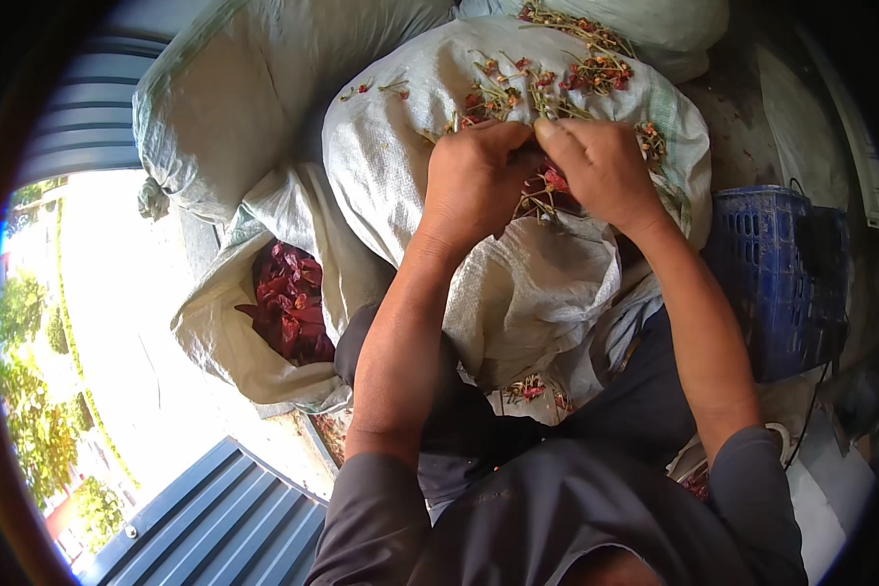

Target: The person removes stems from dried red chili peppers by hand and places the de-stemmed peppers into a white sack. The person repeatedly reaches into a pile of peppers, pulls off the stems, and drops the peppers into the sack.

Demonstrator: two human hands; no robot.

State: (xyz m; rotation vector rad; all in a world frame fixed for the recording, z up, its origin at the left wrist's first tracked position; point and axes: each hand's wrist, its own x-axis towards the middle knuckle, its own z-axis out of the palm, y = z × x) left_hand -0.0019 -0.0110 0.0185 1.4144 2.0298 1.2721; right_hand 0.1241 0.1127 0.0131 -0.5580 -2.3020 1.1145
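My left hand (pixel 476 172) and my right hand (pixel 602 167) meet thumb to thumb over a bulging white woven sack (pixel 392 157). Their curled fingers pinch what looks like a dried red chilli pepper, mostly hidden by the hands. Torn-off chilli stems and caps (pixel 597 73) lie scattered over the sack top beyond my fingers. Below and between the wrists, more stems and red bits (pixel 549 183) rest in a fold of the sack. Beside my left forearm, an open woven sack (pixel 223 344) holds dried red chilli peppers (pixel 289 300).
More stuffed sacks (pixel 212 110) stand behind and to the left. A blue plastic crate (pixel 754 271) is close on the right. Corrugated blue metal panels (pixel 220 520) flank a bright opening on the left. Chilli scraps (pixel 531 390) lie on the floor between my legs.
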